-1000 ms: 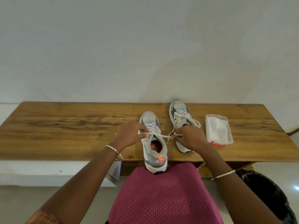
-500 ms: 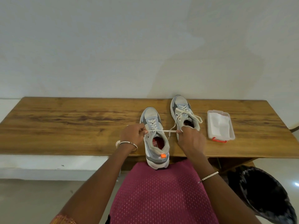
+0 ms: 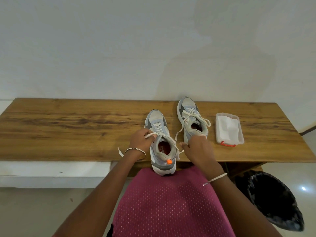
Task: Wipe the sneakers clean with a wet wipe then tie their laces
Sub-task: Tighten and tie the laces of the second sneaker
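Observation:
Two grey and white sneakers stand on the wooden table (image 3: pixel 68 130). The near sneaker (image 3: pixel 161 147) has an orange heel tab and its heel overhangs the front edge. My left hand (image 3: pixel 142 141) pinches its left lace just left of the tongue; the loose end trails down past my wrist. My right hand (image 3: pixel 196 147) is beside the sneaker's right side, fingers loosely curled next to the slack right lace, which lies over the collar. Whether it holds that lace I cannot tell. The far sneaker (image 3: pixel 191 120) sits behind my right hand, laces loose.
A clear plastic box (image 3: pixel 228 128) with white wipes and a red clasp sits to the right of the far sneaker. A black-lined bin (image 3: pixel 270 200) stands on the floor at lower right. A white wall rises behind the table. My pink clothing fills the bottom centre.
The laces were pulled taut between both hands; now they are slack. My right hand has dropped back from the lace, and my left hand keeps its lace end.

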### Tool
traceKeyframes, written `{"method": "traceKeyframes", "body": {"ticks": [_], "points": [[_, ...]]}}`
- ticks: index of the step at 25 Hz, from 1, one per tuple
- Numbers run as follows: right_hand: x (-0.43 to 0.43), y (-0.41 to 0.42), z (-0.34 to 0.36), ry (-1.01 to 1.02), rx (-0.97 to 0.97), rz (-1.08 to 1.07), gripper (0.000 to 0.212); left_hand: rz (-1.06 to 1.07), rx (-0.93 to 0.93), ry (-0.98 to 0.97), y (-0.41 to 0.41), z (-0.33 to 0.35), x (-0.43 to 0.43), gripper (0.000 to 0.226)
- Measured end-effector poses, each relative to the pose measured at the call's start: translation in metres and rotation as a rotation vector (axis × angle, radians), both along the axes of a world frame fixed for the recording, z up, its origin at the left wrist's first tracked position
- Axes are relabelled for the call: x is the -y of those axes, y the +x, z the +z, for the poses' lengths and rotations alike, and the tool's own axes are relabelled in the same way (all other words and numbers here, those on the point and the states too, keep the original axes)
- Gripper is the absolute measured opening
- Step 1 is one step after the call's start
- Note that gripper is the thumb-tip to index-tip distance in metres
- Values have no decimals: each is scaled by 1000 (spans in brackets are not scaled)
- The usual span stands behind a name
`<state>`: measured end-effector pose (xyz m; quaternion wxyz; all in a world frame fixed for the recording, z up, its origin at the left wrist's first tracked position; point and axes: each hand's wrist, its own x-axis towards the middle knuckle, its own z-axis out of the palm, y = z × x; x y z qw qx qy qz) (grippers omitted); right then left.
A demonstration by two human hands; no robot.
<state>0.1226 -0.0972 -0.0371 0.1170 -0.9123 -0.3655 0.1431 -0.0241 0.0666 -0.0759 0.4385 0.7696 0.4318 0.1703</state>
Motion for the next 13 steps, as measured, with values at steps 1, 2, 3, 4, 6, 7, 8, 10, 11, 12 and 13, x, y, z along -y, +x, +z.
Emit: {"method": "traceKeyframes", "body": {"ticks": [1,2,3,4,6,7,8,10,11,12,13], "points": [[-7,-4,6,44,89,-13,38,22,-5,-6,1,1,0,11],[-16,-6,6,132,85,3,32,28,-10,3,1,1,0,11],[-25,-7,4,226,-2,38,22,21,-13,22,2,2,-1,11],[-33,-8,1,278,-130,71,17,11,-17,42,2,2,-2,12],[-41,-12,-13,284,-275,112,30,1,-29,76,2,2,-3,13],[-43,-13,-21,302,-276,96,30,0,-40,97,3,3,-3,13],[-45,-13,-24,336,-259,74,25,3,-52,118,3,3,-3,13],[-46,-9,-28,386,-239,58,18,18,-66,136,3,2,-2,13],[-45,-7,-29,410,-241,61,18,22,-65,131,2,1,0,13],[-44,-6,-29,422,-238,58,18,20,-59,118,3,0,1,12],[-44,-4,-28,428,-224,48,18,14,-54,110,3,-1,2,12]]}}
